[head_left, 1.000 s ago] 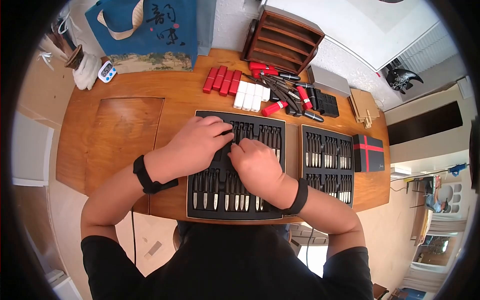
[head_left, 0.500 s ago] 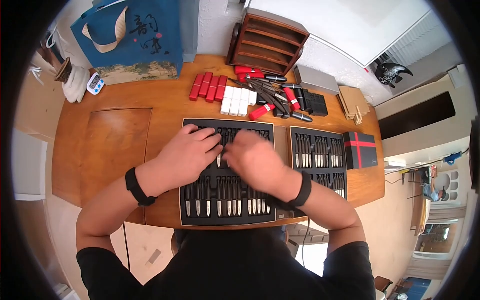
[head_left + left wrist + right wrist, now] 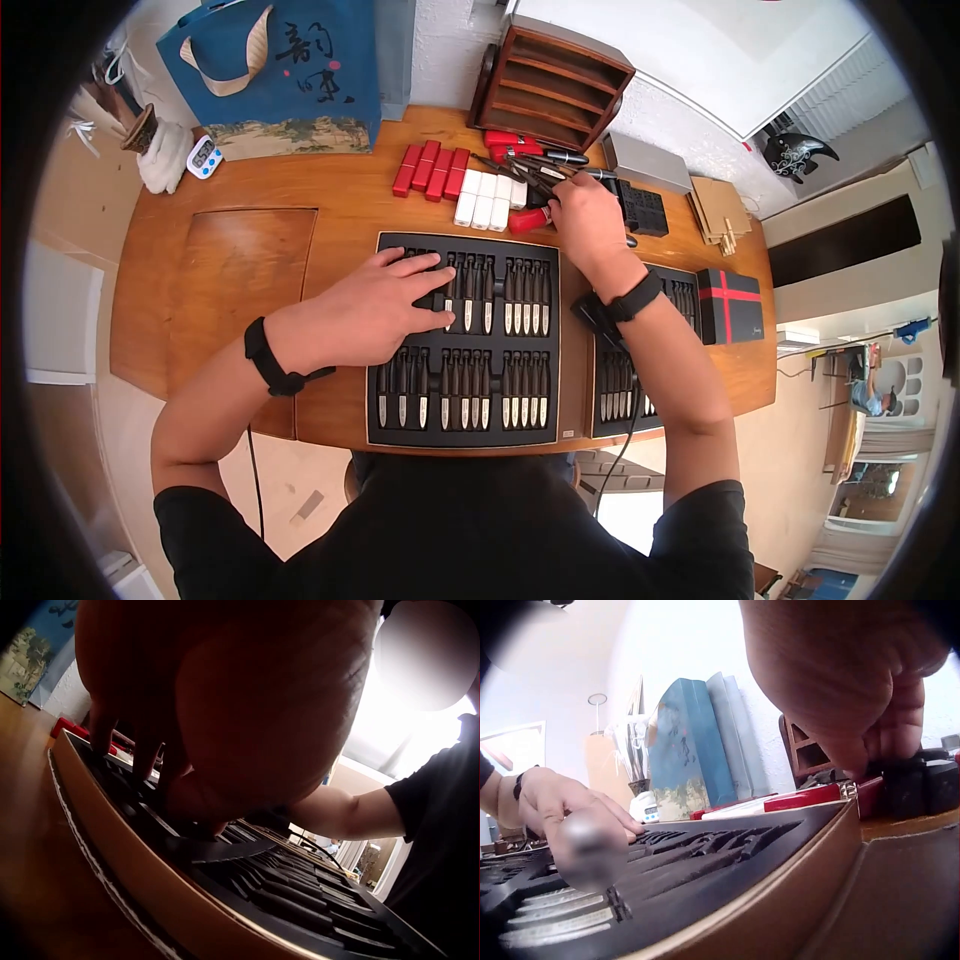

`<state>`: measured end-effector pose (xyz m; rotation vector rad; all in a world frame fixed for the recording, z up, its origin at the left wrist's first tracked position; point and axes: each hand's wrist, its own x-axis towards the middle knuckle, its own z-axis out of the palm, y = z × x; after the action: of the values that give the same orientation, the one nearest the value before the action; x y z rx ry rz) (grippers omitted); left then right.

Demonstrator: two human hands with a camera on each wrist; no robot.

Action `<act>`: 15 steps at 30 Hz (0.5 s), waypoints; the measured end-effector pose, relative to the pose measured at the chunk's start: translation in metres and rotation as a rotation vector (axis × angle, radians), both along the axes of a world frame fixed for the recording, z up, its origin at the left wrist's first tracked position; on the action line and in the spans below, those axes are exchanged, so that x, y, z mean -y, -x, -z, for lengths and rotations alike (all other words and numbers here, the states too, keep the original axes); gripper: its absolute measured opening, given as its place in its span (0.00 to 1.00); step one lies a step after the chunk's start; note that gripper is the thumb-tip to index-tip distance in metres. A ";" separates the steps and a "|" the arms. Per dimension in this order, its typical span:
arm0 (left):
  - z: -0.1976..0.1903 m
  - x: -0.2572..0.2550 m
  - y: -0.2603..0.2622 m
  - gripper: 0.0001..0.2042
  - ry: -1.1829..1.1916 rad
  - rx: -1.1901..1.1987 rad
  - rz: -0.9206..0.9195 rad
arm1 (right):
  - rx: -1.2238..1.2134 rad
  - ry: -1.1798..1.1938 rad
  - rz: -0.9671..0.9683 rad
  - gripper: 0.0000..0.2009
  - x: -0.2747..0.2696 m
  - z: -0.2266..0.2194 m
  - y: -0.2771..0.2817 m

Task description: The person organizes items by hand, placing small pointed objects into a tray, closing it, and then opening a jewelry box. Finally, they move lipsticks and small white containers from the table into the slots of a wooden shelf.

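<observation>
My left hand (image 3: pixel 375 305) rests with fingers spread on the upper left of a black foam tray (image 3: pixel 463 341) in a box. In its slots lie several slim dark tools with silvery tips (image 3: pixel 469 392). My right hand (image 3: pixel 592 222) reaches over the loose pile of similar dark slim tools (image 3: pixel 540 175) at the back. In the right wrist view, that hand's fingers (image 3: pixel 900 727) point down at the pile, close to a red tube (image 3: pixel 802 797). I cannot tell whether the fingertips pinch anything there.
A second filled tray (image 3: pixel 612 395) lies right, partly under my right forearm. Beyond it sits a black box with red ribbon (image 3: pixel 730 305). Red boxes (image 3: pixel 430 172), white boxes (image 3: pixel 483 200), a wooden rack (image 3: pixel 555 80) and a blue bag (image 3: pixel 270 85) stand along the back.
My right hand has left the tray and moved up and right to the pile. Slim tools now show in the upper middle slots it covered. The left hand stays on the tray.
</observation>
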<state>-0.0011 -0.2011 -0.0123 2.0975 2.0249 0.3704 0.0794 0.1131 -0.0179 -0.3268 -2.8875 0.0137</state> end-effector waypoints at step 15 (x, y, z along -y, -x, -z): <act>-0.001 -0.006 -0.004 0.23 -0.013 -0.105 0.041 | -0.040 -0.134 0.002 0.03 0.011 -0.005 -0.002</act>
<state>0.0031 -0.1954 -0.0113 2.2062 2.0377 0.2726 0.0811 0.1021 -0.0130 -0.3007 -2.8304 -0.1712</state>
